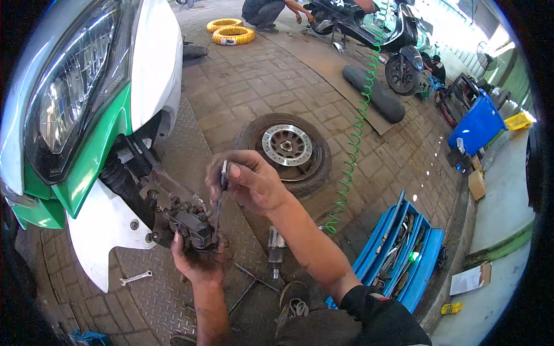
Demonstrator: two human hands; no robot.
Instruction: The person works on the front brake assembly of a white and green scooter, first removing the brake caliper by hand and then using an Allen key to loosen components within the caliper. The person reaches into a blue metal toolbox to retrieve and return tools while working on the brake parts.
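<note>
Left hand (198, 260): cupped under brake caliper (193, 228), grip closed around its lower body, fingers greasy.
Brake caliper: dark metal, held just beside white front fender (101, 230) of green-and-white scooter (86, 109), at the fork end.
Right hand (251, 181): grip closed tight on handle of screwdriver (220, 196); shaft pointing down, tip meeting the caliper's right side.
Floor (173, 288): checker-plate sheet under the hands, brick paving beyond.
Small wrench (136, 278): flat on the plate, left of left forearm.
Cross wrench (253, 282): on the plate between the forearms.
Removed wheel (287, 151): lying flat, brake disc up, behind the right hand.
Green coiled hose (355, 144): running across the paving.
Blue toolbox (401, 254): open, right of right forearm, tools inside.
Another person (268, 10): crouched far back near a dark scooter (375, 29).
</note>
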